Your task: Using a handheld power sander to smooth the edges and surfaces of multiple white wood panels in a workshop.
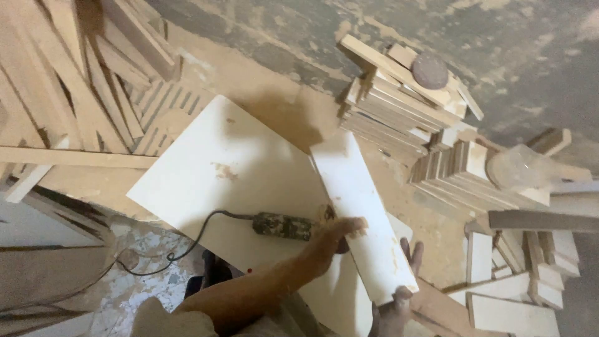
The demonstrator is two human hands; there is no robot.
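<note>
- The narrow white board point(365, 215) lies slanted across the right edge of the large white panel point(231, 181).
- Your left hand point(340, 234) lies on the board's left edge, fingers together, pressing down rather than pinching.
- Your right hand point(399, 299) grips the board's near end, thumb on top, fingers spread beneath.
- The power tool point(282, 225) lies on the panel, just left of the board.
- Judgement: the board looks stiff, fairly light and dusty-slick; take it by both long edges.
</note>
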